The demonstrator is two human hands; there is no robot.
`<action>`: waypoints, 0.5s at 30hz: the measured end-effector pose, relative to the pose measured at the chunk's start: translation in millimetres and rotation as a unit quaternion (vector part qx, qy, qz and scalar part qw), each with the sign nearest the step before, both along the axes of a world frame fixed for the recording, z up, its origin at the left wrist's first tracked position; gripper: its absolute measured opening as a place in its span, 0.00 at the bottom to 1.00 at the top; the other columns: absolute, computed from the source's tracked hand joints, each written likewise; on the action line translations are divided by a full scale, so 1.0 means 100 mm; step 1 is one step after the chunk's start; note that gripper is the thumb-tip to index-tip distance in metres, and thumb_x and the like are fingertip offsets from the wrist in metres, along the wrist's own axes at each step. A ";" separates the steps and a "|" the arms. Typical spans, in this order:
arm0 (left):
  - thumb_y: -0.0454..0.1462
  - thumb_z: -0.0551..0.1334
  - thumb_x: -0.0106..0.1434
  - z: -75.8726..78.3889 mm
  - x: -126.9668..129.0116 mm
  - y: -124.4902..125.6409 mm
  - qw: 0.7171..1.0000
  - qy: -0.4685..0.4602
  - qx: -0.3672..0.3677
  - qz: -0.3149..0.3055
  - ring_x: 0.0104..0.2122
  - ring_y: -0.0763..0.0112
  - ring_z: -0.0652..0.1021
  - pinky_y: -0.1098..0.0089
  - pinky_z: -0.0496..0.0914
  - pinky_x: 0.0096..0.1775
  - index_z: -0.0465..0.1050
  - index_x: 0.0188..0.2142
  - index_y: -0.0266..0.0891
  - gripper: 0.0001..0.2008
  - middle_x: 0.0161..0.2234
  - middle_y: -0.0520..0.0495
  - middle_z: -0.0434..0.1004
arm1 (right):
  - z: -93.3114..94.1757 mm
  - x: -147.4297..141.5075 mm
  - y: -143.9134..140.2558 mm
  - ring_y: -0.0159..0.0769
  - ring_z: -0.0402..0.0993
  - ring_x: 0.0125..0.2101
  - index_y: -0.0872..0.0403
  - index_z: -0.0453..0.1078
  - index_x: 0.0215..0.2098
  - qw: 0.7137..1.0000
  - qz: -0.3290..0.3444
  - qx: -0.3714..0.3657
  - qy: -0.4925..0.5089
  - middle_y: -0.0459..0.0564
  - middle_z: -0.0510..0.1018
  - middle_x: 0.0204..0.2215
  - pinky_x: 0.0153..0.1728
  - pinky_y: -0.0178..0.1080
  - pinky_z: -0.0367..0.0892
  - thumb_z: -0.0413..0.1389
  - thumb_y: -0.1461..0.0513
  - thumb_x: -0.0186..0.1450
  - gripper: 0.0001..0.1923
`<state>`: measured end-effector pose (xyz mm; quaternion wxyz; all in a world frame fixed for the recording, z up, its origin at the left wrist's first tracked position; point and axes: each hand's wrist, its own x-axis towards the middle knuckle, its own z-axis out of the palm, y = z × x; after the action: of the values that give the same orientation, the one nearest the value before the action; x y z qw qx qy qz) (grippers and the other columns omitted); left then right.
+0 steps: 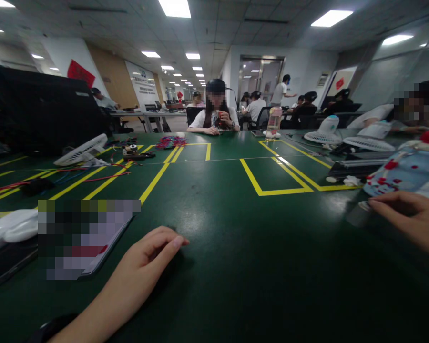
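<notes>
My left hand (152, 255) lies on the green table (236, 267), palm down. Its fingers are loosely bent with the thumb beside the index finger, and nothing shows in it. Left of it is a phone-like slab (109, 233), mostly blurred out by large pixels. At the right edge, my right hand (413, 219) pinches the top of a small grey container (358, 214) with thumb and fingertips. The container looks smeared, so its exact kind is unclear. Just behind that hand stands a light blue thing with red spots and a red top (400, 166).
White fans (80, 150) lie at the left and others (368, 136) at the right. Red and blue wires (169, 142) are piled at the far side. Yellow tape (286, 192) marks the table. A person (214, 112) sits opposite, near a clear bottle (273, 122).
</notes>
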<state>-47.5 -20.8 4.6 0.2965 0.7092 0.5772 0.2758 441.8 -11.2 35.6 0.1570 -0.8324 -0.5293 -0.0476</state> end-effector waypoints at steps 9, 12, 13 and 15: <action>0.47 0.53 0.66 0.03 0.01 0.00 1.000 -0.001 0.001 -0.001 0.35 0.65 0.74 0.68 0.66 0.37 0.75 0.35 0.44 0.16 0.35 0.51 0.73 | -0.13 0.20 0.11 0.38 0.70 0.31 0.48 0.71 0.45 0.995 -0.053 0.044 0.068 0.52 0.76 0.38 0.30 0.40 0.62 0.52 0.40 0.54 0.29; 0.47 0.53 0.66 0.05 0.02 0.00 1.000 0.001 0.003 0.000 0.35 0.65 0.74 0.68 0.66 0.37 0.76 0.35 0.44 0.16 0.35 0.51 0.73 | -0.15 0.29 0.12 0.40 0.71 0.29 0.50 0.73 0.42 0.995 -0.057 0.026 0.077 0.53 0.77 0.35 0.29 0.41 0.62 0.54 0.40 0.52 0.30; 0.47 0.53 0.66 0.04 0.01 -0.01 1.000 0.000 0.005 -0.001 0.35 0.65 0.74 0.68 0.66 0.38 0.76 0.35 0.44 0.16 0.35 0.50 0.73 | -0.15 0.32 0.11 0.41 0.72 0.29 0.49 0.74 0.43 0.996 -0.040 0.023 0.079 0.54 0.77 0.36 0.30 0.42 0.63 0.55 0.41 0.52 0.29; 0.46 0.53 0.66 0.04 0.01 -0.02 1.000 -0.001 0.010 -0.003 0.35 0.65 0.74 0.68 0.66 0.38 0.76 0.35 0.44 0.15 0.35 0.51 0.74 | -0.16 0.34 0.08 0.42 0.74 0.32 0.48 0.73 0.46 0.995 0.011 0.033 0.091 0.55 0.77 0.40 0.31 0.43 0.64 0.55 0.44 0.55 0.26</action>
<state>-46.7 -22.4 8.2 0.2910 0.7138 0.5715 0.2815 475.3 -3.4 19.4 0.2322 -0.8219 -0.5200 0.0128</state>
